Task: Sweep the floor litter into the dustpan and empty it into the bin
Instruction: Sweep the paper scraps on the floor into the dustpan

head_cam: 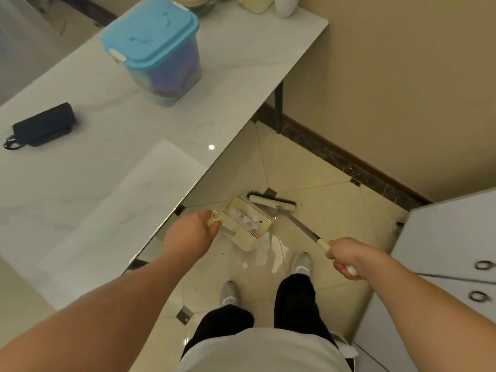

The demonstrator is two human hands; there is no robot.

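At the far left, a black pouch (44,124) lies on the white marble table (112,146). Further right and farther back on the same table stands a clear container with a blue lid (153,53). A white vase (285,5) sits at the table's far end.

Near the table's edge, the left hand (192,233) reaches down with its grip curled round the top of the dustpan's handle, a cream clip showing just past the fingers. The cream dustpan (248,224) sits low over the tiled floor (308,170), tilted, with white paper scraps inside it. Just near of the dustpan, more white paper litter (261,252) lies on the floor, and small dark specks are scattered around it.

Touching the dustpan's far right side is the broom head (271,201), cream with dark bristles, resting on the floor. Its metal shaft runs near and right to the right hand (347,257), whose grip is wrapped round the cream handle end.

Two grey shoes stand on the floor below the hands. At the right edge, a white cabinet (451,237) shows two ring pulls.
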